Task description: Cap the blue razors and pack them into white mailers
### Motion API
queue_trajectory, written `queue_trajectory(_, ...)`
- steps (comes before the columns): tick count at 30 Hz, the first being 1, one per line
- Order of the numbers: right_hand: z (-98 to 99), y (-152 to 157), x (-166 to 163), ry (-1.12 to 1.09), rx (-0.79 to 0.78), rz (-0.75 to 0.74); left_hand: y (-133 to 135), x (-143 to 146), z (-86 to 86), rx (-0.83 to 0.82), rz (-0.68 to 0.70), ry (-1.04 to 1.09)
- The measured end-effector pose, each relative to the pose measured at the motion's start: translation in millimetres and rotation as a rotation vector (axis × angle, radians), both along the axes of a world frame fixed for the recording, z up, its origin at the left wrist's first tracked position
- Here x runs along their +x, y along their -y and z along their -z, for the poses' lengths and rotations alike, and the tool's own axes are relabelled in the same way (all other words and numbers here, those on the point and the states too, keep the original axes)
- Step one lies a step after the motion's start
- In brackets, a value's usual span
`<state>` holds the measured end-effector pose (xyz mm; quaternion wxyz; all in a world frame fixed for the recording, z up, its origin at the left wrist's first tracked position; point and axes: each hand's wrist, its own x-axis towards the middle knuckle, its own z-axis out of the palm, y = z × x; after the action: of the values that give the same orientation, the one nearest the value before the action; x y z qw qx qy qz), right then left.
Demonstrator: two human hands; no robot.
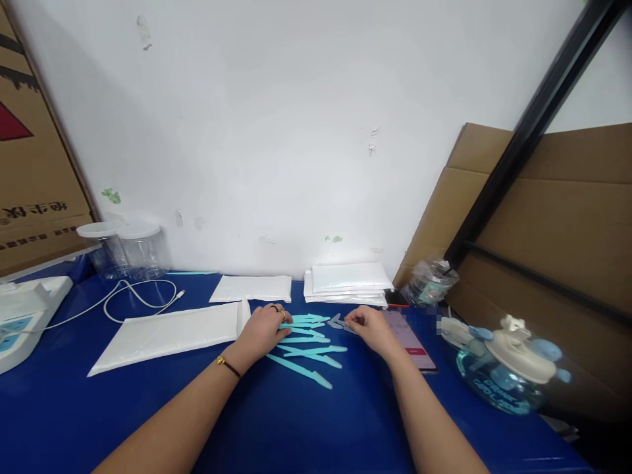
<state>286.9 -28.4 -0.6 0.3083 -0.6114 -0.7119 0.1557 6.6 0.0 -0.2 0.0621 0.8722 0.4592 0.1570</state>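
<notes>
Several teal eyebrow razors (311, 352) lie loosely fanned on the blue table. My left hand (264, 329), wearing a ring and a dark bracelet, has its thumb and fingers closed at the left ends of the upper razors. Small translucent grey pieces (334, 322), which look like blade covers, lie just right of the razors. My right hand (369, 326) pinches one of these pieces, mostly hidden by the fingertips. A long white padded mailer (172, 336) lies left of my left hand, its open end close to the wrist.
White padded mailers (348, 280) are stacked by the wall; another mailer (251, 288) lies left of them. At right are a phone (412, 339) and a drinking bottle (508, 368). Left stand clear jars (141, 250), a white cable (143, 306) and a white device (29, 316).
</notes>
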Motion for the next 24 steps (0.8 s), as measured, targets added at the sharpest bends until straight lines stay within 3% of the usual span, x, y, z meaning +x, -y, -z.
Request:
queue_trajectory(8,19.3,-12,-14,0.086,-0.033,-0.027,-4,1,4.6,-0.046,-0.025,-0.023)
queue_trajectory(17,4.1,1,-12,-0.236,-0.128,-0.174,-5,-4,-0.3,-0.112,-0.042,0.076)
queue_trajectory(24,0.4,3,-16,-0.205,-0.152,-0.207,-5,-4,0.6,-0.11,-0.045,0.12)
